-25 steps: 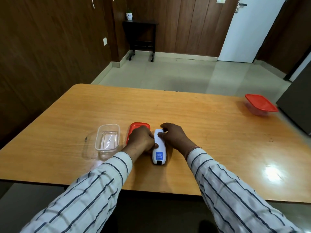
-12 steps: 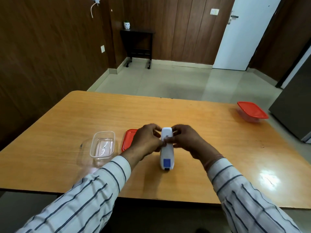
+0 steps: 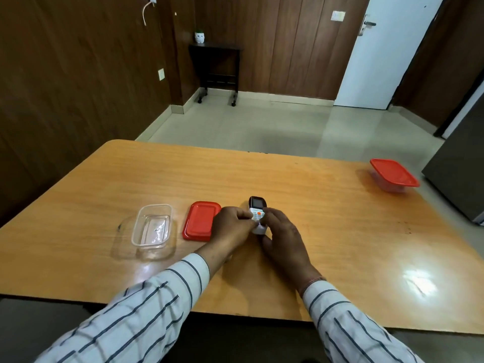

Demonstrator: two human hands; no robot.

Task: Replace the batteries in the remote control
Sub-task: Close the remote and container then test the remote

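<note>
A white remote control with a dark screen and an orange button faces up near the middle of the wooden table. My left hand grips its left side. From the right, my right hand holds its lower end. Both hands cover the lower half of the remote. No batteries are visible.
A red lid lies just left of my hands. Further left stands an open clear plastic container. A second container with a red lid sits at the far right corner. A dark cabinet stands beside the table's right edge.
The remote was back side up, lifted between both hands; now it is turned over with its screen and buttons facing up, held low at the table.
</note>
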